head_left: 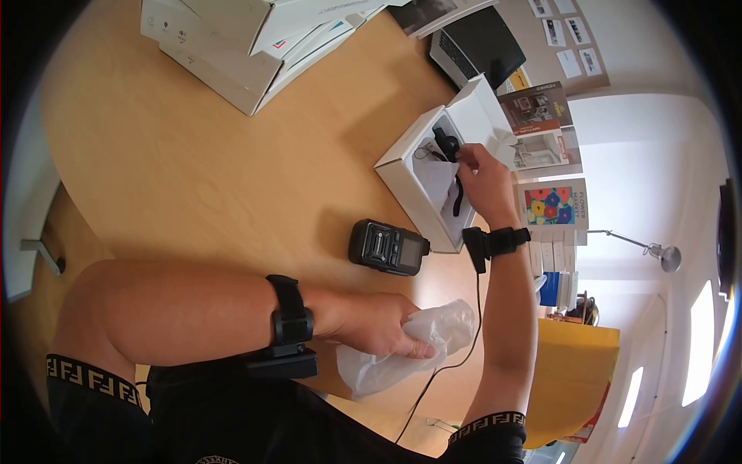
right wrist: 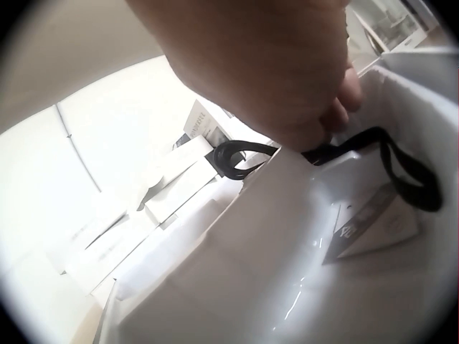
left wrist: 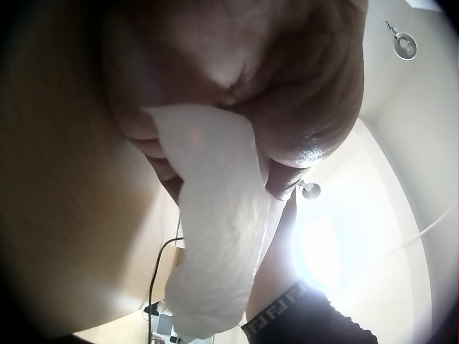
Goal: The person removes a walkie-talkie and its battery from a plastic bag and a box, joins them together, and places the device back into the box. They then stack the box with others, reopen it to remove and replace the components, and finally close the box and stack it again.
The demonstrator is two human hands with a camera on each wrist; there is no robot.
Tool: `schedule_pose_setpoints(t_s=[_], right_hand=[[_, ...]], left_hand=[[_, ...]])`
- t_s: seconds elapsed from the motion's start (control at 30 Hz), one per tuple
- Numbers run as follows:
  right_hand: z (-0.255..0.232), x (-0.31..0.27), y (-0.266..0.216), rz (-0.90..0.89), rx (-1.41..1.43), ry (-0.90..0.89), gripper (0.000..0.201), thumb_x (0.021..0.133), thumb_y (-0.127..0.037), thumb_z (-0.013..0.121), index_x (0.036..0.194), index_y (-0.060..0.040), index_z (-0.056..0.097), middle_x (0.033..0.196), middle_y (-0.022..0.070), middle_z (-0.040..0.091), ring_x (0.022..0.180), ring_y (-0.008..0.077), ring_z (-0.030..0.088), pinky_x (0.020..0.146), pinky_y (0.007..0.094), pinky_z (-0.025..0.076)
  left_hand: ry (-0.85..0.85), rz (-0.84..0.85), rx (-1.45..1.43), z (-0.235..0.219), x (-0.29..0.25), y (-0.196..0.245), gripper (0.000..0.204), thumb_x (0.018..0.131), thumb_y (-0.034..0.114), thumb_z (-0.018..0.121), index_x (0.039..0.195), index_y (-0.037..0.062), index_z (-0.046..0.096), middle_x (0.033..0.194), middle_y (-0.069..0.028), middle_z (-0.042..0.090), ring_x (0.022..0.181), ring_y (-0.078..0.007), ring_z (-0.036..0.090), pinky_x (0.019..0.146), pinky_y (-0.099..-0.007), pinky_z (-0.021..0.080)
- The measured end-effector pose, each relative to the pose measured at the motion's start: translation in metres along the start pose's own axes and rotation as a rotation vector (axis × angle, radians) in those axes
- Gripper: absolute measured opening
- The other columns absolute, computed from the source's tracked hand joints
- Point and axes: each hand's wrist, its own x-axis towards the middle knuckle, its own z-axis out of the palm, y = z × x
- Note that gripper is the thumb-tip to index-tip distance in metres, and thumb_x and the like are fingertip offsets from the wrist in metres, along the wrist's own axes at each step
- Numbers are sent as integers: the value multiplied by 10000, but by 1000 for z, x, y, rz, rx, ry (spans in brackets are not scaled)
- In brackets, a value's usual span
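My left hand (head_left: 379, 321) grips a crumpled, translucent white plastic bag (head_left: 452, 329), which hangs below the palm in the left wrist view. At the open white box (head_left: 402, 158), my right hand (head_left: 487, 178) reaches over the rim and pinches a black strap (right wrist: 412, 183) that loops down inside. A small black piece (head_left: 446, 143) shows by its fingertips in the head view. A printed paper piece (right wrist: 376, 226) lies deeper in the box. Between both hands, a black handheld device with a screen and buttons (head_left: 389, 247) sits on the wooden table (head_left: 193, 185).
White boxes (head_left: 224, 54) are stacked at the table's far side. A laptop (head_left: 479, 46) stands behind the open box, beside books (head_left: 553, 205). A black cable (head_left: 444, 367) runs from the right wrist camera past the plastic bag. A yellow panel (head_left: 572, 375) stands to the right.
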Motion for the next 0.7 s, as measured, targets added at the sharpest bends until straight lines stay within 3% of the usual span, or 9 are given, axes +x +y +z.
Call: schedule_pose_setpoints(t_s=[0.17, 0.47, 0.7], right_hand=[[-4, -2, -5, -132, 52, 32, 312, 863, -49, 641, 1172, -71, 679, 1077, 124, 725, 928, 284, 706, 845, 377, 556], [-4, 3, -3, -35, 58, -103, 294, 866, -45, 647, 1160, -51, 655, 1078, 133, 715, 918, 282, 695, 834, 373, 542], [-22, -2, -6, -97, 58, -14, 297, 857, -79, 655, 1153, -79, 673, 1012, 141, 709, 867, 315, 680, 819, 404, 540]], left_hand=[[2, 0, 5, 2, 1, -2, 510, 954, 466, 690, 1250, 52, 656, 1116, -100, 715, 1030, -212, 667, 905, -361, 520], [10, -6, 19, 2, 0, 0, 495, 955, 449, 693, 1247, 50, 658, 1118, -102, 716, 1034, -212, 667, 900, -360, 522], [8, 22, 7, 1, 3, -7, 503, 947, 446, 704, 1244, 43, 658, 1120, -108, 714, 1037, -215, 667, 909, -360, 518]])
